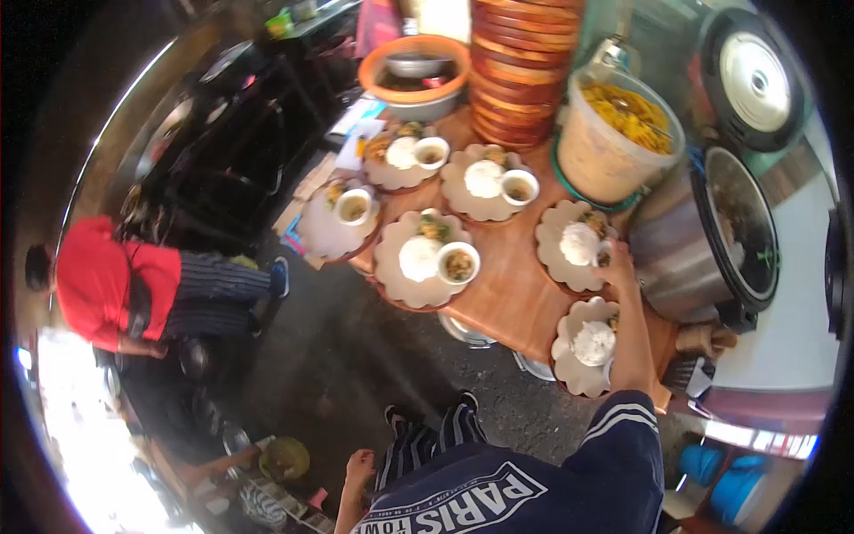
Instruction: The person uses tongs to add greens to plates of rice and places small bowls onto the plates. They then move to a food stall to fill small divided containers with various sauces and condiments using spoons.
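Right of centre in the frame, our right hand is at a small cup on a scalloped plate, beside white rice; we cannot tell whether it grips. Our left hand hangs at lower centre, fingers curled; we cannot tell if they hold anything. Just right of our right hand stands a steel pot on the worktop.

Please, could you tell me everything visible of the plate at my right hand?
The plate is pale, scalloped at the edge, material unclear, lying flat on the brown table. It bears white rice and darker food; your right hand, at a small cup, hides part of its edge, contact unclear.
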Motion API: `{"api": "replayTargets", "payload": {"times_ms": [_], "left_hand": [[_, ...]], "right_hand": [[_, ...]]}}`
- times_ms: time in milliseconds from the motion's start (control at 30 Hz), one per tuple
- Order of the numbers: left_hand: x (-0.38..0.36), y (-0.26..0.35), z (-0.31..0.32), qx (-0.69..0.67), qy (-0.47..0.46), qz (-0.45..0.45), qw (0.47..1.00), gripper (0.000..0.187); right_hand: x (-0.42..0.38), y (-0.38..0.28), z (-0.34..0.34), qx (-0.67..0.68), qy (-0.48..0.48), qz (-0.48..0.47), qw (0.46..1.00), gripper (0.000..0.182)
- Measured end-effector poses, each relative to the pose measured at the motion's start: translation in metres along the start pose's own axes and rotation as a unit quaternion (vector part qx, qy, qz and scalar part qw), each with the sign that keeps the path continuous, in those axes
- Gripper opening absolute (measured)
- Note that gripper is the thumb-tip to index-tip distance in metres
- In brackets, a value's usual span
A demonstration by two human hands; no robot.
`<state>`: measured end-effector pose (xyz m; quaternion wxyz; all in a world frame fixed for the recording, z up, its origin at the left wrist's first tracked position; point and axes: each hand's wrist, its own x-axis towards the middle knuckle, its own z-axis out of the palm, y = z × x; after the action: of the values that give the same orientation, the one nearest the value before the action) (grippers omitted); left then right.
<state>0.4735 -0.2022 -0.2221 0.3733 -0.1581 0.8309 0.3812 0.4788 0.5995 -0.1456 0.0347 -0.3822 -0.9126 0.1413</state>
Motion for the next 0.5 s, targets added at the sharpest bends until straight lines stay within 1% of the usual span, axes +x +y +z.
{"api": "replayTargets", "payload": {"times_ms": [33, 67, 100, 133, 167, 200, 233, 267, 300, 333, 367, 400, 433, 467, 500], "left_hand": [[-0.003, -0.007, -0.001, -0.002, -0.01, 0.01, 1.0, 0.025], [-0.01, -0.002, -0.004, -0.014, -0.001, 0.003, 1.0, 0.025], [-0.019, 0.024, -0.01, 0.038, 0.005, 0.056, 0.998, 0.026], [-0.023, 0.041, -0.017, 0.089, 0.016, 0.109, 0.99, 0.026], [-0.008, 0.035, -0.02, 0.145, 0.057, 0.196, 0.968, 0.025], [-0.006, 0.04, -0.03, 0.202, 0.108, 0.27, 0.935, 0.024], [-0.008, 0.042, -0.037, 0.138, 0.13, 0.284, 0.94, 0.024], [-0.023, 0.076, -0.047, 0.071, 0.167, 0.296, 0.938, 0.024], [-0.034, 0.104, -0.061, 0.058, 0.192, 0.288, 0.936, 0.023], [-0.045, 0.121, -0.073, -0.009, 0.223, 0.304, 0.926, 0.025], [-0.054, 0.136, -0.088, 0.03, 0.296, 0.344, 0.891, 0.029], [-0.067, 0.15, -0.11, 0.01, 0.327, 0.379, 0.866, 0.034], [-0.082, 0.161, -0.131, -0.001, 0.351, 0.407, 0.843, 0.038], [-0.097, 0.165, -0.151, 0.0, 0.379, 0.449, 0.809, 0.044], [-0.105, 0.161, -0.172, 0.006, 0.398, 0.492, 0.774, 0.05]], "right_hand": [[-0.003, -0.003, -0.004, 0.03, -0.013, 0.008, 0.999, 0.104], [0.003, 0.009, 0.005, 0.02, -0.01, -0.011, 1.0, 0.107], [0.0, 0.001, 0.001, -0.02, 0.006, -0.004, 1.0, 0.11], [-0.015, -0.034, -0.014, -0.078, 0.048, 0.039, 0.995, 0.114], [-0.016, -0.039, -0.014, -0.061, 0.11, -0.085, 0.988, 0.114], [-0.036, -0.087, -0.026, -0.045, 0.161, -0.098, 0.981, 0.106], [-0.045, -0.111, -0.011, 0.021, 0.265, -0.193, 0.945, 0.095], [-0.073, -0.181, -0.023, 0.081, 0.29, -0.274, 0.913, 0.088], [-0.105, -0.247, -0.017, 0.134, 0.243, -0.215, 0.936, 0.083], [-0.156, -0.329, -0.031, 0.18, 0.172, -0.236, 0.939, 0.08], [-0.215, -0.404, -0.053, 0.119, 0.032, -0.2, 0.972, 0.074], [-0.226, -0.428, 0.048, 0.403, 0.043, -0.343, 0.848, 0.071], [-0.279, -0.479, 0.073, 0.454, -0.115, -0.312, 0.827, 0.066], [-0.334, -0.53, 0.088, 0.585, -0.298, -0.235, 0.717, 0.064], [-0.383, -0.57, 0.105, 0.661, -0.468, -0.129, 0.572, 0.063]]}}
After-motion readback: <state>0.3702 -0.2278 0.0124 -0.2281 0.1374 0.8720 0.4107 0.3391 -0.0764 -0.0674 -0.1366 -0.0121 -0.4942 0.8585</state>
